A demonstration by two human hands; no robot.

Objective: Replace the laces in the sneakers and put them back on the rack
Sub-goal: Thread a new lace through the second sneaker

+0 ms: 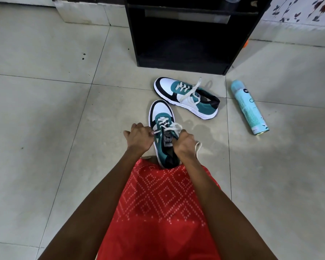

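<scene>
Two bare forearms reach up from the bottom corners of the frame and converge near its centre, over a red cloth garment with a white dotted diamond pattern that fills the lower middle. Just left of centre the left hand lies knuckles up, wrist bent inward, fingers curled and pinching a strand of the cream flat lace at the left edge of the eyelets. Just right of centre the right hand is closed in a fist round another part of the same lace above the tongue; a loose end of it curls out on the floor beside that wrist. Between both hands stands the near teal, white and black low-top sneaker, upright on its sole, heel against the red hem, white toe pointing up the frame, the lace crossed through its eyelets.

Slightly above and to the right, apart from it, a second sneaker of the same colours stands on its sole, toe to the upper left, with its own cream lace threaded and its ends lying loose. Well to the right a pale turquoise cylindrical spray can lies on its side on the pale grey tiled floor. At top centre stands the black wooden open-fronted rack, just beyond the second sneaker
</scene>
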